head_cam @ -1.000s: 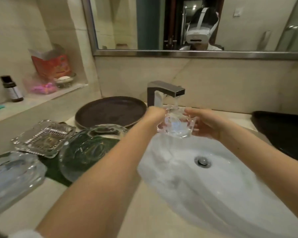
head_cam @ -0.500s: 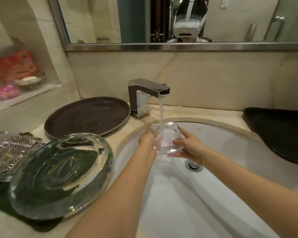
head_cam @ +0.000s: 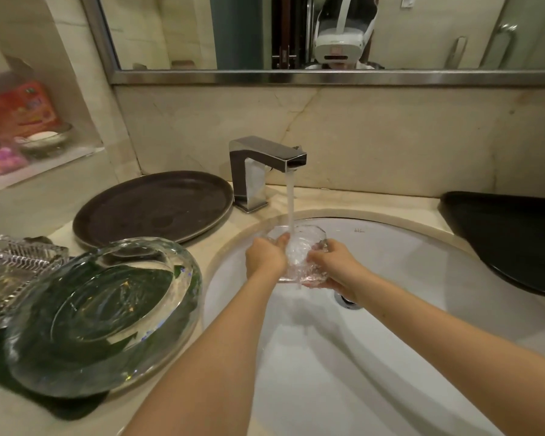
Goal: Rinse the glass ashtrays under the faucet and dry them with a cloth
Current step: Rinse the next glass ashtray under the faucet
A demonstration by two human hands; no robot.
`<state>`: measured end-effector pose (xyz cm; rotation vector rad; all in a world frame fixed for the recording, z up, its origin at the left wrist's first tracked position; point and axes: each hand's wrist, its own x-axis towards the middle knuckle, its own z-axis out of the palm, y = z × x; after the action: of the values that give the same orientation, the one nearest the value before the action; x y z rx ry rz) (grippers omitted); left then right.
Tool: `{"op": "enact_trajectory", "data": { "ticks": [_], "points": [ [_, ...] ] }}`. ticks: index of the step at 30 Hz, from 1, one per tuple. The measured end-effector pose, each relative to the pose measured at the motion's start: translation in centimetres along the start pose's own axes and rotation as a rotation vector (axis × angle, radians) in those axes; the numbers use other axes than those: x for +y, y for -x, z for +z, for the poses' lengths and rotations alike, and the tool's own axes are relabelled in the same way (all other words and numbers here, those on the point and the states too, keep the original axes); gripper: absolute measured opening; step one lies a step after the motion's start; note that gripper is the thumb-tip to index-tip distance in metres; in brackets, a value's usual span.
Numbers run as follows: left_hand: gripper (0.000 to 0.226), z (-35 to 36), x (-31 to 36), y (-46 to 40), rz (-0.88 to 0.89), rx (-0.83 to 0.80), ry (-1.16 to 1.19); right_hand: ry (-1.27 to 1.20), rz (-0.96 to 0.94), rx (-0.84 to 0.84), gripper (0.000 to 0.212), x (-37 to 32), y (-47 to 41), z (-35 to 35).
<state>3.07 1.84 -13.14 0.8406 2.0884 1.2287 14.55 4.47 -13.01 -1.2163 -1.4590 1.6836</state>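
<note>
A small clear glass ashtray (head_cam: 302, 247) is held over the white sink (head_cam: 422, 256), right under the water stream from the chrome faucet (head_cam: 258, 165). My left hand (head_cam: 265, 256) grips its left side and my right hand (head_cam: 335, 267) grips its right side, fingers curled round the rim. Water pours into the ashtray and spills off it. On the counter to the left, a large round glass ashtray (head_cam: 101, 313) leans on a dark green cloth (head_cam: 73, 407). A ribbed square glass ashtray (head_cam: 10, 272) lies beside it.
A round dark tray (head_cam: 151, 209) sits left of the faucet. A black tray (head_cam: 510, 237) lies on the counter at the right. A wall niche at the left holds a red packet (head_cam: 19, 108) and a small dish. The mirror (head_cam: 296, 29) hangs above.
My hands have lowered the small ashtray from near the spout down into the basin, under the running water. The camera has tilted and come closer to the sink.
</note>
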Motion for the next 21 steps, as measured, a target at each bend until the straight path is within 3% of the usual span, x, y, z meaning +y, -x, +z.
{"op": "enact_trajectory", "data": {
  "ticks": [3,5,7,9,15,19,21],
  "points": [
    [0.021,0.4,0.5,0.5,0.031,-0.216,0.151,-0.002,-0.004,0.068,0.011,-0.3,-0.4,-1.2],
    [0.038,0.3,1.2,1.0,-0.037,-0.477,0.451,-0.031,-0.002,0.126,0.01,-0.5,-0.7,-2.2],
    [0.037,0.3,1.5,0.8,-0.091,-0.593,0.583,-0.057,0.006,0.147,0.01,-0.6,-0.8,-2.9],
    [0.031,0.7,1.3,0.5,-0.084,-0.553,0.566,-0.078,0.02,0.128,0.01,-0.6,-0.9,-3.1],
    [0.05,1.3,0.0,-0.5,-0.007,-0.118,0.197,-0.079,0.027,-0.006,0.017,-0.6,-0.2,-1.5],
    [0.054,0.8,-0.1,-0.6,-0.082,-0.089,0.045,-0.046,0.0,-0.076,0.015,-0.6,-0.3,-1.3],
    [0.044,1.1,0.0,-0.9,-0.146,-0.11,0.16,-0.081,0.005,-0.084,0.019,-0.3,-0.5,-1.4]
  ]
}}
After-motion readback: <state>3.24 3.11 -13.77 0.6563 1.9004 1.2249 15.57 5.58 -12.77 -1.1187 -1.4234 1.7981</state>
